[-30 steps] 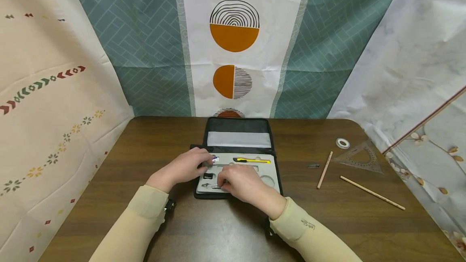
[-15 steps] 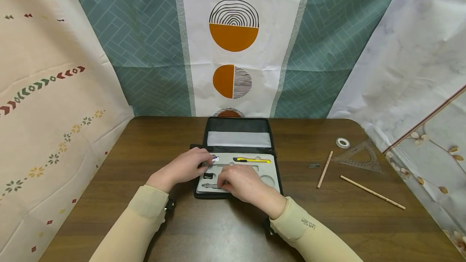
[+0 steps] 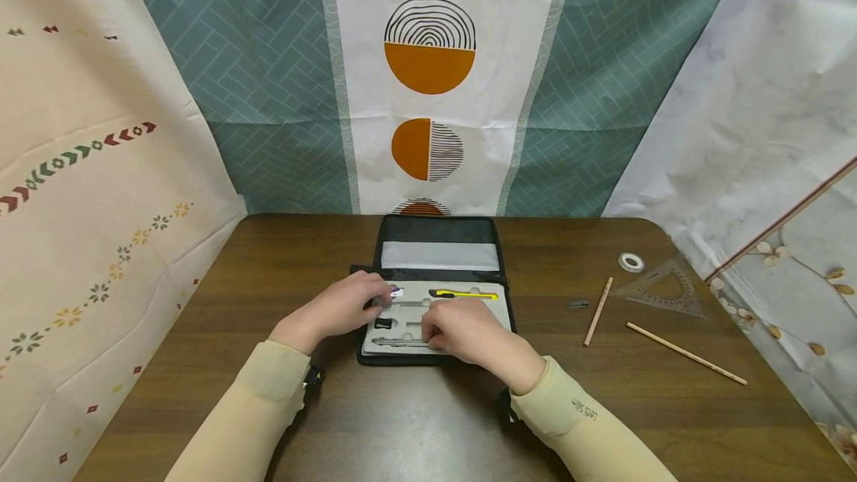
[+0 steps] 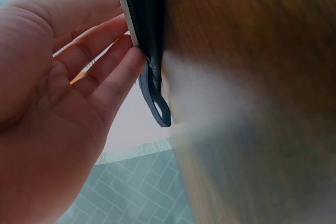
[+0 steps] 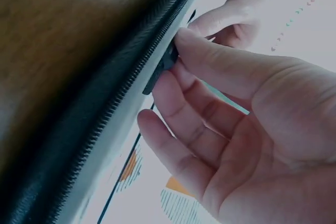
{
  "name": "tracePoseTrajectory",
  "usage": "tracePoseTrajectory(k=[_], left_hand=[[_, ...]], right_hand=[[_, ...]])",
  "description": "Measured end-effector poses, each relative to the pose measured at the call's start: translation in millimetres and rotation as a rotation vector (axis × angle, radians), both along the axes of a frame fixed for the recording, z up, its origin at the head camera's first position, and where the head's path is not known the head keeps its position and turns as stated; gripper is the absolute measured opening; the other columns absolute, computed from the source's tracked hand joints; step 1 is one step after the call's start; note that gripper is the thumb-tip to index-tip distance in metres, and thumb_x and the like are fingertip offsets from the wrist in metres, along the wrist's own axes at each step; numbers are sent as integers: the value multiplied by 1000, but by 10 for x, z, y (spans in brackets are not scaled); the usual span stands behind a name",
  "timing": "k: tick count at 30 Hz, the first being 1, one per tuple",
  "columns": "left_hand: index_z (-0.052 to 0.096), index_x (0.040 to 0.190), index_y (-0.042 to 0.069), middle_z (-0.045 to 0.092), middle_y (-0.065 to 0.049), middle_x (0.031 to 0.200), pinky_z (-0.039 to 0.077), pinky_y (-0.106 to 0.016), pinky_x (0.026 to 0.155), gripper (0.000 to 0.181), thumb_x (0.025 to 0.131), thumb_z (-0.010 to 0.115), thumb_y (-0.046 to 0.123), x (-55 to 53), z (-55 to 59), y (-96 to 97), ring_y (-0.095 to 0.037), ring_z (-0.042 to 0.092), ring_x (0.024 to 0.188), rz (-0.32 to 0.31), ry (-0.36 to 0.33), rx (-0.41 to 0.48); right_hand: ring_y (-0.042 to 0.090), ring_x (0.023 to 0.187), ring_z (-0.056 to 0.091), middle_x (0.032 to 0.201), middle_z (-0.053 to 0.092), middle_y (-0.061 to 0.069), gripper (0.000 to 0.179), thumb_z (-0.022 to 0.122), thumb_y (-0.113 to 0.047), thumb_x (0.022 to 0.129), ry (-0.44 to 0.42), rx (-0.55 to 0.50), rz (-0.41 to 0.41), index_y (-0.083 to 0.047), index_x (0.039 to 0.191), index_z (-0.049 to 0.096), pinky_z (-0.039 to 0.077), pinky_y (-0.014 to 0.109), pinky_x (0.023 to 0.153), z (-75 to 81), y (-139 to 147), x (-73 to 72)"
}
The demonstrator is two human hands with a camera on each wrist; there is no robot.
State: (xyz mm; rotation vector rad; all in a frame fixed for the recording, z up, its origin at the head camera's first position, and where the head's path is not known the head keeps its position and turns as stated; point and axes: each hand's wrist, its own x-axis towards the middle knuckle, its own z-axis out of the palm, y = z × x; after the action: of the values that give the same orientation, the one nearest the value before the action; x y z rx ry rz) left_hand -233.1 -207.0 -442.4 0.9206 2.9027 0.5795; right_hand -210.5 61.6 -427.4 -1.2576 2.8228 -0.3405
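An open black zip case (image 3: pixel 435 227) lies on the table with a pale grey tray (image 3: pixel 416 289) in its lower half. My right hand (image 3: pixel 462 329) is over the tray's front, thumb and fingers pinching the dark end (image 5: pixel 167 60) of a silver drawing compass (image 3: pixel 395 342) that lies along the front slot. At the tray's left edge rests my left hand (image 3: pixel 338 307), its fingers (image 4: pixel 118 80) reaching to the rim beside the zip. Near those fingertips are a small white and blue eraser (image 3: pixel 398 293) and a black sharpener (image 3: pixel 383 323). A yellow utility knife (image 3: pixel 469 295) fills the back slot.
To the right lie a small grey metal piece (image 3: pixel 577 304), two light wooden pencils, one upright in view (image 3: pixel 598 312) and one slanting (image 3: pixel 686 353), a clear set square (image 3: pixel 666 291) and a white tape roll (image 3: pixel 631 262). Patterned cloths (image 3: pixel 281 95) hang behind the table.
My right hand has shifted a little to the right along the tray's front, showing more of the compass. The left hand has stayed at the case's left edge.
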Motion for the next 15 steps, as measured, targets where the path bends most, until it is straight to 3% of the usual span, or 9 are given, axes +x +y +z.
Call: tracePoseTrajectory(k=[7,15], left_hand=[[79,119,12,73,-1,123,57,-48,100,20,102,77,1,-2,-6,-3,-24,64,116,-1,-10,6],[79,119,13,73,0,122,57,-46,99,21,101,78,1,-12,-13,-9,-23,64,114,4,-10,2]], right_hand=[[11,82,69,90,73,-13,18,93,-12,89,24,27,-23,-23,87,79,56,37,73,32,74,31],[9,72,60,80,67,-13,24,93,-13,89,43,-7,-39,-22,79,73,52,33,67,6,95,62]])
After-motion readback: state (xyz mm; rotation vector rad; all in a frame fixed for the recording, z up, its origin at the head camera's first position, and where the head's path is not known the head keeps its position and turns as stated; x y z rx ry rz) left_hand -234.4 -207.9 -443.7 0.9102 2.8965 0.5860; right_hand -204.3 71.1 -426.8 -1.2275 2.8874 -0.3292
